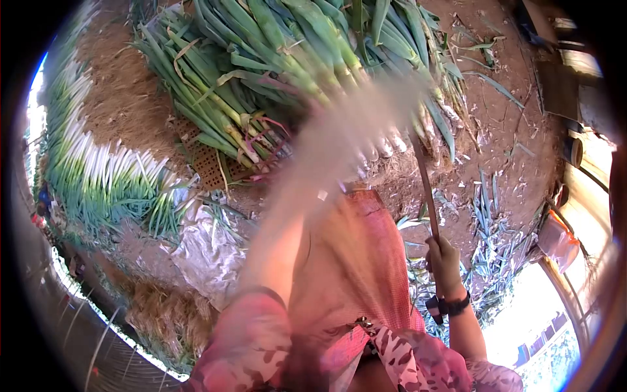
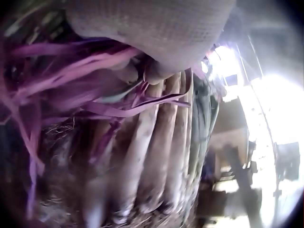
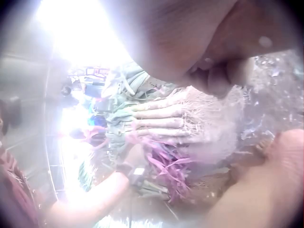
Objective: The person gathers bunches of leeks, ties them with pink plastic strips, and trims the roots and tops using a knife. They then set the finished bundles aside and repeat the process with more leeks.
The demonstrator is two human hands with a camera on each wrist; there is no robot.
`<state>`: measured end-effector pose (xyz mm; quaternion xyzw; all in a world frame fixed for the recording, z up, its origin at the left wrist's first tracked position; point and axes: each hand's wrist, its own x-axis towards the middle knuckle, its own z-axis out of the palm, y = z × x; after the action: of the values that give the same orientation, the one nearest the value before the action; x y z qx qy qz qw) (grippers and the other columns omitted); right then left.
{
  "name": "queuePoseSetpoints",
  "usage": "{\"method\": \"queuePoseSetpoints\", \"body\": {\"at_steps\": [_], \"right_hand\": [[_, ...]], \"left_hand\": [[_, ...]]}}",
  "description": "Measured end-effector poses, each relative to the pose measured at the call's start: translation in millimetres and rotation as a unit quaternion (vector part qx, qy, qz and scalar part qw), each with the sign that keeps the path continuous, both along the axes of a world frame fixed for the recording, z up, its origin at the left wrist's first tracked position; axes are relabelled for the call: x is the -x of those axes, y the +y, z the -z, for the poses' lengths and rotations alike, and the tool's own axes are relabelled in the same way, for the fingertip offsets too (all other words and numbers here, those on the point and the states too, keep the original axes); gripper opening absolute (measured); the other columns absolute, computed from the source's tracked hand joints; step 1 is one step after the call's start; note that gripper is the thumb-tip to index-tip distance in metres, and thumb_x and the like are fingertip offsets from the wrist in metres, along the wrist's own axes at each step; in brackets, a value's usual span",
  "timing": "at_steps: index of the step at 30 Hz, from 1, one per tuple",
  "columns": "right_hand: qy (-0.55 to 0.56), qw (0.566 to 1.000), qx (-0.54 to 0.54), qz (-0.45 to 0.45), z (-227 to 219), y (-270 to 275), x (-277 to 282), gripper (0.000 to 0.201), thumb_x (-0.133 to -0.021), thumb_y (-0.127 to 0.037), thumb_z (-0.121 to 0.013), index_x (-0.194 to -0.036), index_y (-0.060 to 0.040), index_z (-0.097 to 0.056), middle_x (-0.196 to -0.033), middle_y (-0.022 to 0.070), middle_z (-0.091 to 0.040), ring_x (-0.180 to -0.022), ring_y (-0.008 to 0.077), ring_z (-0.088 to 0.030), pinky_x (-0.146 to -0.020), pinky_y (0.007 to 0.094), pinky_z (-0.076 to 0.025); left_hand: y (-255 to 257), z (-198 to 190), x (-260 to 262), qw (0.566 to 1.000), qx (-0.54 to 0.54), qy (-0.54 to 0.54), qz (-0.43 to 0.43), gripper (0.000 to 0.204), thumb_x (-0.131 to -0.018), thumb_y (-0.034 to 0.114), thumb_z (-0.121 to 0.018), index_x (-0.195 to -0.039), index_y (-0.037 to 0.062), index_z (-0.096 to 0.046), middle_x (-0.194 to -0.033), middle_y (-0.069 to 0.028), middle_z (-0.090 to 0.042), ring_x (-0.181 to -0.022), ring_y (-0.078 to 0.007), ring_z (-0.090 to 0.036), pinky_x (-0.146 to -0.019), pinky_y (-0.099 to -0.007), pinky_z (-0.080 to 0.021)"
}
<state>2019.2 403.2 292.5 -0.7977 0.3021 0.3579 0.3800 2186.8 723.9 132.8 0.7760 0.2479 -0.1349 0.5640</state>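
Note:
My left hand (image 1: 382, 114), blurred in the head view, reaches across the white ends of a large bundle of leeks (image 1: 274, 39). Seen from the left wrist, this hand wears a pale knitted glove (image 2: 156, 28). Its fingers curl around a bunch of purple ribbon-like strips (image 2: 80, 71), close against the leek stalks (image 2: 142, 152). Several strips trail loose from it. My right hand (image 1: 445, 261) grips the lower end of a long, thin brown stick (image 1: 428, 189), whose far end meets the blur beside the bundle. The right wrist view shows curled fingers (image 3: 218, 78) in front of the rooted leek ends (image 3: 161, 116).
Long rows of leeks (image 1: 111, 170) line the left side. A crumpled white sheet (image 1: 206, 251) lies near a brown woven basket (image 1: 209, 166). A reddish cloth (image 1: 359, 268) covers the lap. Leaf scraps (image 1: 486, 228) litter the soil at right, by a clear plastic bag (image 1: 558, 242).

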Motion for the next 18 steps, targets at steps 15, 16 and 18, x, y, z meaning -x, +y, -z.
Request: {"method": "queuePoseSetpoints", "body": {"at_steps": [15, 16, 18], "right_hand": [[-0.067, 0.955, -0.288, -0.004, -47.0, 149.7, -86.9, 0.021, -0.094, -0.017, -0.065, -0.110, -0.0034, -0.068, -0.071, -0.0039, -0.057, -0.056, 0.0040, -0.051, -0.051, 0.0201, -0.043], [-0.076, 0.947, -0.312, -0.031, -53.7, 172.4, -90.0, 0.024, -0.093, -0.019, -0.066, -0.112, -0.0037, -0.068, -0.071, -0.0043, -0.057, -0.056, 0.0039, -0.051, -0.051, 0.0200, -0.043], [-0.073, 0.924, -0.370, -0.069, -63.9, 216.6, -83.7, 0.026, -0.093, -0.021, -0.067, -0.113, -0.0043, -0.067, -0.071, -0.0046, -0.057, -0.056, 0.0037, -0.051, -0.051, 0.0200, -0.042]], "left_hand": [[181.2, -128.9, 110.3, 0.921, 0.332, -0.037, -0.200, 0.020, -0.098, 0.021, -0.053, -0.101, 0.0045, -0.062, -0.078, -0.0030, -0.061, -0.064, -0.0086, -0.056, -0.051, -0.0226, -0.043], [170.1, -147.8, 122.8, 0.931, 0.293, -0.031, -0.214, 0.020, -0.099, 0.022, -0.053, -0.102, 0.0044, -0.061, -0.076, -0.0018, -0.058, -0.061, -0.0083, -0.053, -0.049, -0.0219, -0.039], [138.0, -202.6, 142.5, 0.945, 0.241, -0.072, -0.208, 0.021, -0.099, 0.024, -0.055, -0.103, 0.0044, -0.061, -0.075, -0.0002, -0.056, -0.061, -0.0078, -0.050, -0.049, -0.0210, -0.038]]}}
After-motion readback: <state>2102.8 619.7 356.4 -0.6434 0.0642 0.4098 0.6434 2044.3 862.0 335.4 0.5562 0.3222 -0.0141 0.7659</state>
